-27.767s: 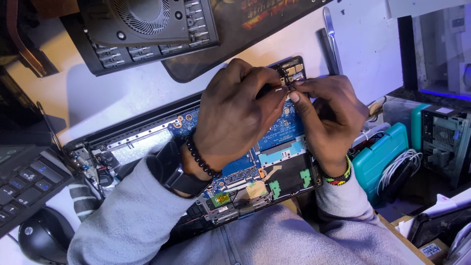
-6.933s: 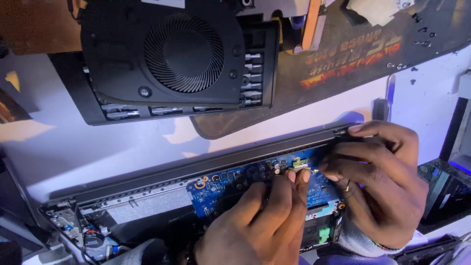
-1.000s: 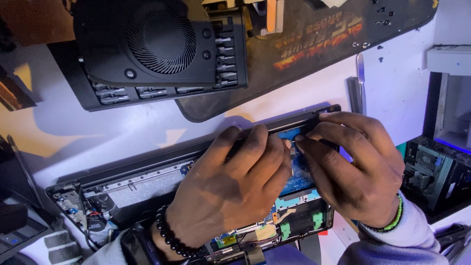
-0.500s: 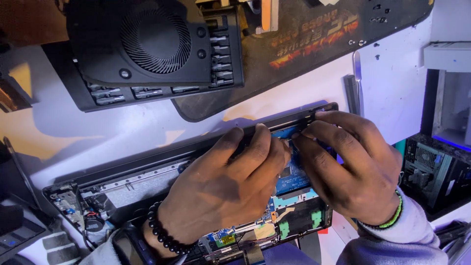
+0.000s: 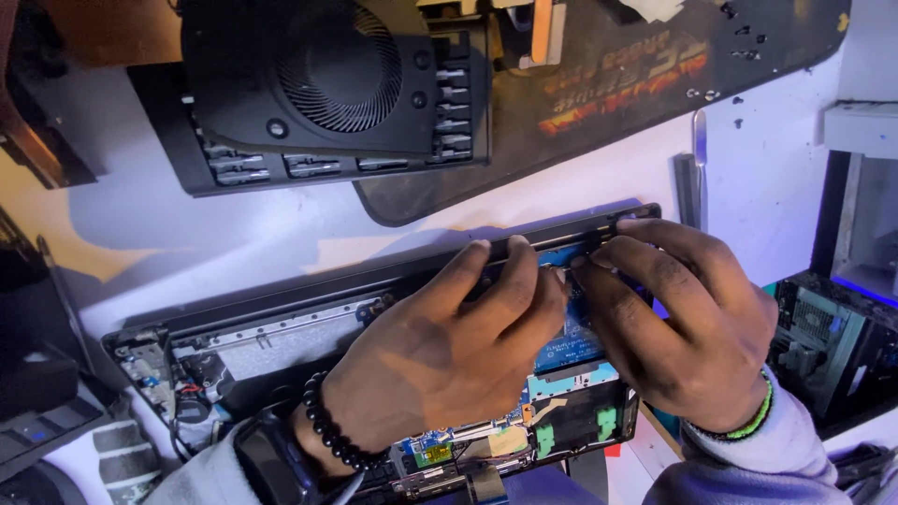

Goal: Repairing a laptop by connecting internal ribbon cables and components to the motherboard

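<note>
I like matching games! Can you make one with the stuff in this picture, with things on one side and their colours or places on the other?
Things:
1. cooling fan
2. bead bracelet
3. circuit board
4. left hand

Matches:
A. blue, inside the opened laptop
B. black, round, at the top of the desk
C. fingers on the laptop's far edge
D. dark beads around the left wrist

Pairs: 1-B, 2-D, 3-A, 4-C

Both hands' fingers (image 5: 524,271) on opened laptop (image 5: 299,337)
</note>
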